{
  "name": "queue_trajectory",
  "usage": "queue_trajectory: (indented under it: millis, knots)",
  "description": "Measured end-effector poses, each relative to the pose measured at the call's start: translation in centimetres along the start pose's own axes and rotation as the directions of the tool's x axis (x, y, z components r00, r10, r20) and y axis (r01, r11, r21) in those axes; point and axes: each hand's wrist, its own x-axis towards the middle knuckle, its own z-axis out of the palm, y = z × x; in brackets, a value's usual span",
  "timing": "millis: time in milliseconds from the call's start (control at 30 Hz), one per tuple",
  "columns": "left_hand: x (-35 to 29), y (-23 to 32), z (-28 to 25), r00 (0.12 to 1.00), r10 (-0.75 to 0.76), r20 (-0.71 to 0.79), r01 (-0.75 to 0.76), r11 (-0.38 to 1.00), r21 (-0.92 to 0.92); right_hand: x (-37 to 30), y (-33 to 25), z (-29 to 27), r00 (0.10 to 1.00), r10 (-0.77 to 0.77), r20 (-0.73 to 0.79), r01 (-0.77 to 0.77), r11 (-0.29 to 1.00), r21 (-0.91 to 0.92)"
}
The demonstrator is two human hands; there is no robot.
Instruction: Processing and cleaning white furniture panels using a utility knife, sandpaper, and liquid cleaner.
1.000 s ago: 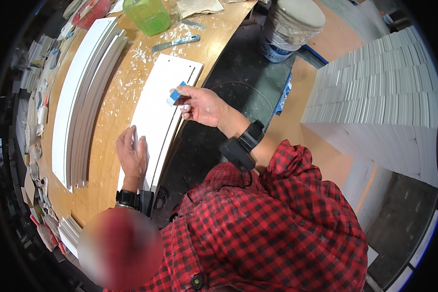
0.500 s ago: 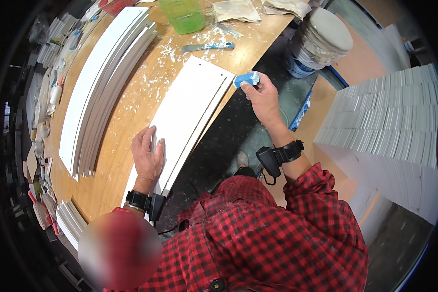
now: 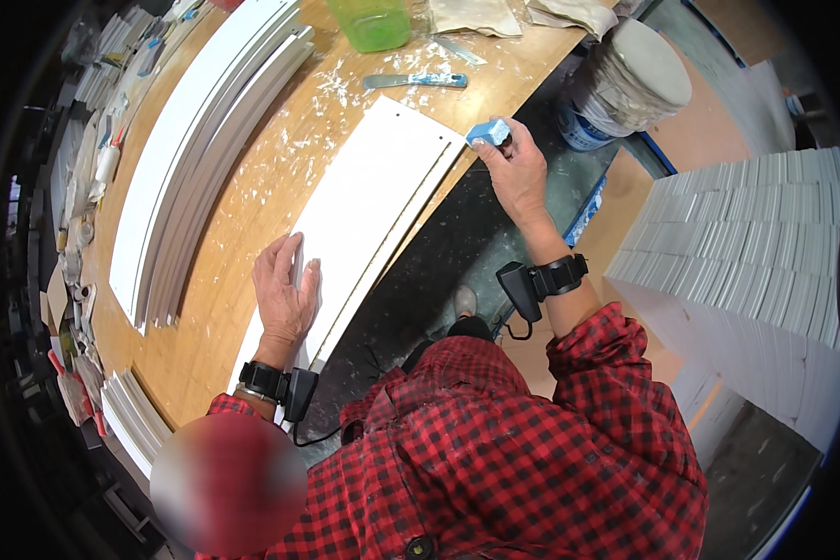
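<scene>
A long white board (image 3: pixel 369 201) lies at a slant along the near edge of the wooden table, small dark holes at its far end and a dark groove along its right side. My left hand (image 3: pixel 285 291) rests on the board's left edge, fingers stretched out and thumb apart. At the board's far right corner, my right hand (image 3: pixel 515 168) is closed around a small blue block (image 3: pixel 486 133) that looks like a sanding block dusted with white. The block sits at the corner; whether it touches the board I cannot tell. My right palm is turned away.
Left on the wooden table (image 3: pixel 243 219) stands a stack of white boards (image 3: pixel 201 121). Beyond my board lie a putty knife (image 3: pixel 415 81) with a blue handle, white scrapings and a green container (image 3: pixel 373 23). A capped bucket (image 3: pixel 630 75) and a tall stack of white panels (image 3: pixel 747 219) stand right.
My head view has shifted slightly. My right hand has turned the blue block a little and remains at the board's far corner. The left hand stays on the board.
</scene>
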Motion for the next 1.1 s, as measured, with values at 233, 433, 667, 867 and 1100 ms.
queue_trajectory:
  millis: [233, 433, 667, 867, 1100]
  knots:
    - [0.1, 0.1, 0.0, 1.0, 0.003, -0.001, -0.003, 1.0, -0.003, 0.8, -0.5, -0.5, 1.0, -0.005, -0.023, 0.001, 0.984, -0.177]
    - [0.2, 0.3, 0.1, 1.0, -0.001, -0.001, 0.001, 1.0, -0.021, 0.4, -0.9, -0.4, 1.0, 0.008, 0.003, -0.008, 0.988, -0.156]
    - [0.0, -0.2, 0.1, 1.0, -0.002, 0.001, 0.002, 1.0, 0.019, -9.1, -2.2, 1.9, 0.903, -0.263, 0.339, 0.321, 0.939, -0.124]
    - [0.0, -0.1, -0.2, 1.0, -0.025, 0.009, 0.025, 1.0, 0.001, -3.7, -2.6, 0.6, 0.972, -0.233, 0.031, 0.235, 0.962, -0.139]
    - [0.1, 0.1, -0.3, 1.0, -0.028, 0.003, 0.028, 0.999, -0.03, -7.8, -1.9, 2.8, 0.925, -0.328, 0.193, 0.364, 0.911, -0.193]
